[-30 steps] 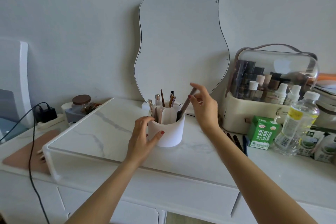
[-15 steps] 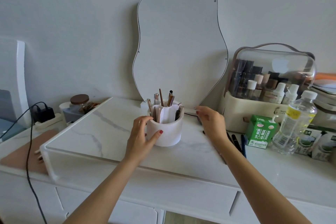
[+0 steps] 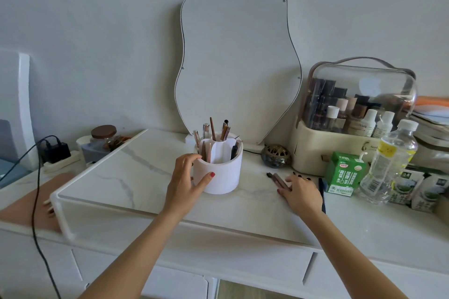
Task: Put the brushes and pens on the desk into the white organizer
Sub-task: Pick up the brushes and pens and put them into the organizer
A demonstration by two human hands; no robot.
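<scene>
The white round organizer (image 3: 222, 175) stands mid-desk with several brushes and pens (image 3: 213, 132) upright in its compartments. My left hand (image 3: 185, 181) wraps around its left side, thumb on the front wall. My right hand (image 3: 300, 193) lies low on the desk to the right, fingers spread over brown brushes (image 3: 275, 178) lying flat there; whether the fingers grip one is unclear. Dark pens (image 3: 322, 189) lie along the right side of that hand, partly hidden by it.
A wavy mirror (image 3: 235, 60) leans on the wall behind. A dark round ornament (image 3: 275, 159), cream cosmetics case (image 3: 349, 128), green carton (image 3: 345, 173) and water bottle (image 3: 388, 160) crowd the right. A jar (image 3: 103, 138), charger and cable (image 3: 36, 177) sit left.
My right hand let go of a brush at the organizer, then dropped down and right onto the desk over the loose brushes. My left hand stayed on the organizer.
</scene>
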